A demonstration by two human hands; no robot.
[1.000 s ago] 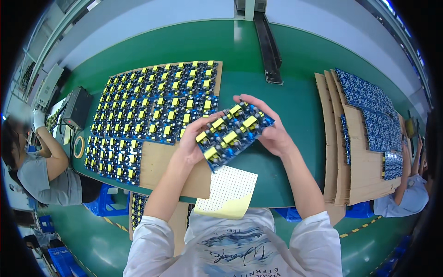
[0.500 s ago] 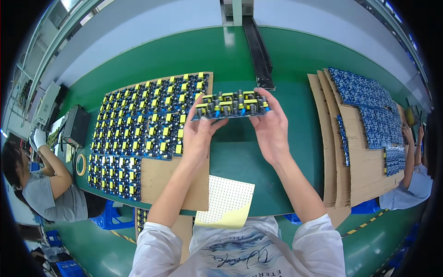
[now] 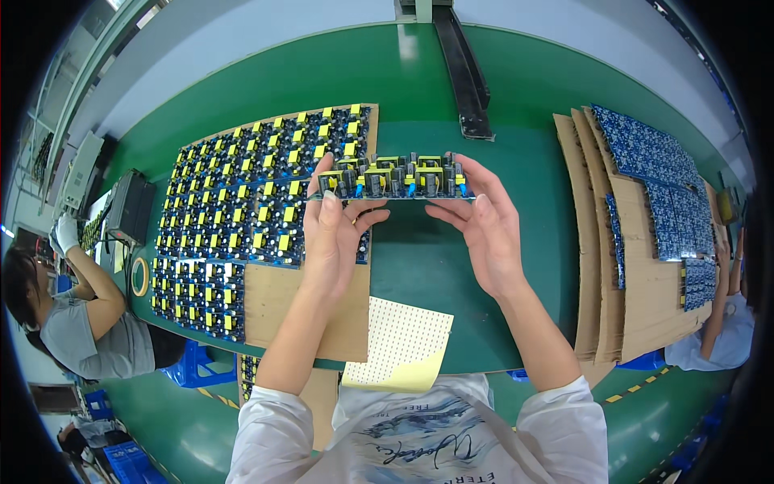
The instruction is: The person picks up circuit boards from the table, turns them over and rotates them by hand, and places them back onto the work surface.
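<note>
Raised above the green table is a circuit board panel [image 3: 395, 179], seen nearly edge-on, with yellow transformers, dark capacitors and small blue parts standing on it. My left hand [image 3: 332, 230] grips its left end, thumb at the near edge. At the right end my right hand [image 3: 488, 226] holds it between thumb and fingers. Rows of similar populated boards [image 3: 230, 214] cover a cardboard sheet [image 3: 306, 310] to the left. A sheet of small printed labels [image 3: 403, 339] with a yellow backing lies at the table's near edge, below my hands.
On the right, stacked cardboard sheets [image 3: 592, 242] carry blue circuit boards [image 3: 657, 177]. A black metal channel [image 3: 463, 77] reaches in from the far side. A tape roll [image 3: 140, 276] lies at the left edge. One person [image 3: 89, 323] works at left, another [image 3: 709, 335] at right.
The board panel has turned closer to edge-on and shifted slightly left at its left end. My hands have spread a little apart, still holding both ends. The view has shifted slightly.
</note>
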